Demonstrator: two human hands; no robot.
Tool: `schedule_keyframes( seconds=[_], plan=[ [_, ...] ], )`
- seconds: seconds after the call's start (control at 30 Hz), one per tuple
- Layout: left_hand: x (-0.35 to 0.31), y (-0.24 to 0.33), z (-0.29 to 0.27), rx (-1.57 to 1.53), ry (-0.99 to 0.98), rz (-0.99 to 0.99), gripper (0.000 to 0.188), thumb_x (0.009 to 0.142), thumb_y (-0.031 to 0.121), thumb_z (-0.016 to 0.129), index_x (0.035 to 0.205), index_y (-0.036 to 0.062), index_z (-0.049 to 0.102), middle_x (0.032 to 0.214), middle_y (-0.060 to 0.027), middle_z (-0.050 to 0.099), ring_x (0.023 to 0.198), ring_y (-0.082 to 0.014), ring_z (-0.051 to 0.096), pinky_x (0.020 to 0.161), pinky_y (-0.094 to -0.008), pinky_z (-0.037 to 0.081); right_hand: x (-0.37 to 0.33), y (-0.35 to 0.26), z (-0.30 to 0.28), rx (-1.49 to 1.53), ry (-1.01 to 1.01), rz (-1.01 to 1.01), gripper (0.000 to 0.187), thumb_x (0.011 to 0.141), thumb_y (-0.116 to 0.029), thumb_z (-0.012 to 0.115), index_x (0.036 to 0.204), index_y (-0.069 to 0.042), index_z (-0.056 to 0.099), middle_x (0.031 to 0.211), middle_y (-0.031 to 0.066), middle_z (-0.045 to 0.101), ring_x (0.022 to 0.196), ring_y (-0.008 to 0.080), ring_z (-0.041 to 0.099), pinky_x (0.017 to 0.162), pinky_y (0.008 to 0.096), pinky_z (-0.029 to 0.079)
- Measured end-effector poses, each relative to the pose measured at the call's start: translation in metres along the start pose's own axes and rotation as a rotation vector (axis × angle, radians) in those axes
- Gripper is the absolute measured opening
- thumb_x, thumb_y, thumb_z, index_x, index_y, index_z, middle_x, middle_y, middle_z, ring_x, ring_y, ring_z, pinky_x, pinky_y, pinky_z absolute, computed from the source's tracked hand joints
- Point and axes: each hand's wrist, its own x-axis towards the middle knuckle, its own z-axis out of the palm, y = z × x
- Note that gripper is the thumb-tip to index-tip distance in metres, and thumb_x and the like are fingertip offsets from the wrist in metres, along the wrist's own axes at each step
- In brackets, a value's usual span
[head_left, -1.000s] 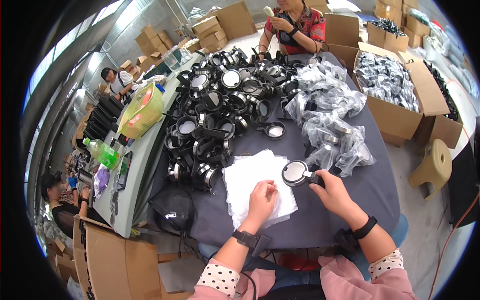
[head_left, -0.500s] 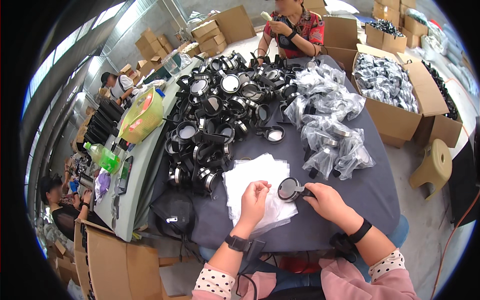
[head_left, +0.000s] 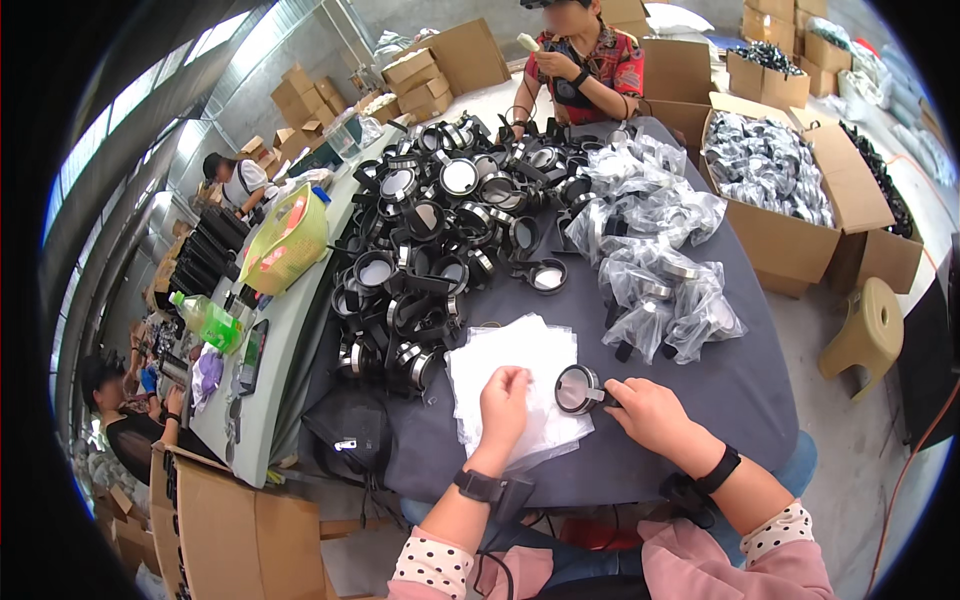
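In my right hand [head_left: 650, 412] is a round black lid [head_left: 577, 388] with a silver rim and a pale disc, gripped by its black handle. Beside it, my left hand [head_left: 506, 408] is over a stack of thin clear plastic bags [head_left: 490, 350], thumb and fingertips pinched together; whatever they hold is too thin to make out. A large heap of similar lids [head_left: 425, 215] covers the left and far part of the grey-covered table [head_left: 735, 385]. Lids wrapped in clear bags [head_left: 645, 285] are piled on the right. One loose lid [head_left: 547, 275] lies between the two piles.
A black pouch [head_left: 345, 430] lies at the near left corner. Across the table sits a person in a red patterned shirt [head_left: 625, 70]. An open carton of bagged lids [head_left: 770, 225] and a tan stool [head_left: 865, 335] stand at right. A side table [head_left: 300, 330] holds a green basket [head_left: 285, 240].
My left hand has shifted slightly, its fingers drawn closer together over the bags. The lid in my right hand has tilted a little; the piles look the same.
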Motion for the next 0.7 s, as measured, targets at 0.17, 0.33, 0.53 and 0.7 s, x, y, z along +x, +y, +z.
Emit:
schedule_keyframes(
  seconds=[0.17, 0.33, 0.53, 0.7],
  plan=[
    [-0.007, 0.025, -0.010, -0.238, 0.076, 0.172, 0.016, 0.091, 0.008, 0.064, 0.102, -0.0026, 0.060, 0.100, -0.0083, 0.067, 0.092, -0.0133, 0.063, 0.085, -0.0266, 0.048, -0.002, 0.004, -0.002, -0.034, 0.003, -0.009, 0.031, 0.080, -0.017, 0.070, 0.105, -0.006, 0.057, 0.078, 0.0086, 0.057, 0.075, 0.0278, 0.061, 0.064, 0.0386, 0.051],
    [-0.016, 0.007, -0.013, 0.555, -0.085, 0.341, 0.028, 0.082, 0.016, 0.072, 0.102, -0.0013, 0.064, 0.113, -0.0196, 0.063, 0.106, -0.0321, 0.062, 0.091, -0.0387, 0.048, 0.000, 0.003, -0.002, -0.007, 0.004, -0.005, 0.031, 0.081, -0.017, 0.070, 0.106, -0.006, 0.056, 0.079, 0.0094, 0.057, 0.076, 0.0291, 0.061, 0.065, 0.0396, 0.051],
    [-0.018, 0.007, 0.000, 0.431, -0.082, 0.340, 0.016, 0.085, 0.013, 0.067, 0.092, -0.0016, 0.065, 0.113, -0.0209, 0.063, 0.106, -0.0343, 0.061, 0.090, -0.0391, 0.049, 0.013, -0.002, -0.013, 0.278, -0.081, 0.143, 0.027, 0.083, -0.017, 0.067, 0.103, -0.002, 0.058, 0.090, 0.0166, 0.064, 0.087, 0.0369, 0.063, 0.074, 0.0444, 0.051],
    [-0.012, 0.006, 0.006, 0.223, -0.086, 0.327, 0.013, 0.088, 0.011, 0.065, 0.095, 0.0000, 0.065, 0.119, -0.0187, 0.063, 0.106, -0.0295, 0.063, 0.087, -0.0368, 0.050, 0.025, -0.008, -0.003, 0.259, -0.088, 0.046, 0.030, 0.085, -0.020, 0.066, 0.107, 0.000, 0.060, 0.093, 0.0188, 0.064, 0.090, 0.0375, 0.063, 0.078, 0.0448, 0.050]
  ],
)
